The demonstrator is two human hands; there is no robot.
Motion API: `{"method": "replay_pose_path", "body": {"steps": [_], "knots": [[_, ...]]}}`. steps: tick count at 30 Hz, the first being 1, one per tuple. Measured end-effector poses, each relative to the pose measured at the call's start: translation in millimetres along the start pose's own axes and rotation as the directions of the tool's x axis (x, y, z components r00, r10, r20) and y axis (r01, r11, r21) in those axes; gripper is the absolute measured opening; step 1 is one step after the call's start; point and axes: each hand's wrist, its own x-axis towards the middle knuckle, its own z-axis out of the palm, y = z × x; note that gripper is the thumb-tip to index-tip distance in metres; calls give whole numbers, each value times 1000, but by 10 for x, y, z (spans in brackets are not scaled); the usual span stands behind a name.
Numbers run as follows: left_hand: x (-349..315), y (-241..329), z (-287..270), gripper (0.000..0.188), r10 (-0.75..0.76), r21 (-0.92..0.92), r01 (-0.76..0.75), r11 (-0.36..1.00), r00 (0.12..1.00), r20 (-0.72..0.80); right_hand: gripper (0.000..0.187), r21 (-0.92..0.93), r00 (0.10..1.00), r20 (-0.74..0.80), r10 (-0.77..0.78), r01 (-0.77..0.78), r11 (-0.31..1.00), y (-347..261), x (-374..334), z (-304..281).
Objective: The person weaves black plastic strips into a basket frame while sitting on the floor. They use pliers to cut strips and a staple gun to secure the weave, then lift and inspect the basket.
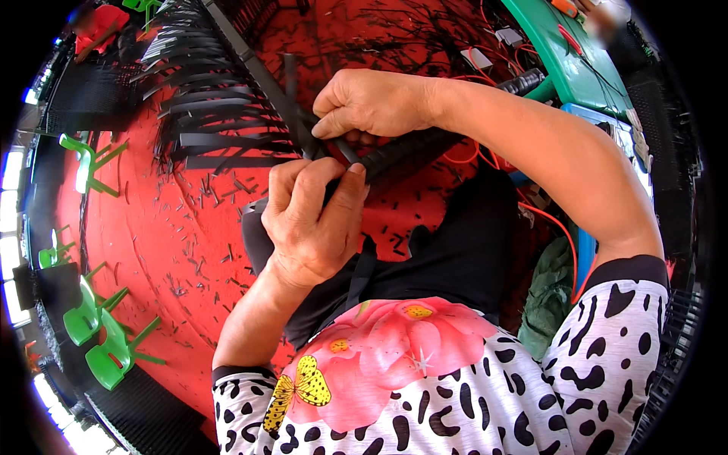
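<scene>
Clamped, it seems, on the black strip (347,149) toward twelve o'clock, the left hand (311,216) holds it beside the wrapped bar (413,149), perhaps for tightness. Just beyond, the right hand (371,102) is curled, but I cannot tell its grip; other strips (231,140) fan toward ten.

Red floor (144,243), green chairs (110,364), perhaps windows (10,254) far left.

A workshop: dark scraps (425,51) litter the red floor (125,243) around black strips (235,141).
</scene>
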Motion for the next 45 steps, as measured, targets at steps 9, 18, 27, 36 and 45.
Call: {"method": "replay_pose_path", "body": {"steps": [9,18,27,36,45], "knots": [[-15,-23,56,32,-3,-12,2,1000,1000,-26,34,-64,980,-54,-191,187,980,-8,-48,-1],[-64,-40,74,31,-42,-18,42,999,998,-40,30,-105,964,-51,-261,254,961,41,44,6],[-114,-62,119,31,-55,-36,51,998,993,-104,28,-276,950,-73,-305,274,921,58,81,32],[-126,-36,186,26,-31,-17,28,999,980,-194,26,-258,950,-106,-294,259,931,26,25,27],[-129,-43,182,26,-28,-25,23,999,969,-247,21,-362,802,-415,-430,288,886,-74,-190,77]]}}
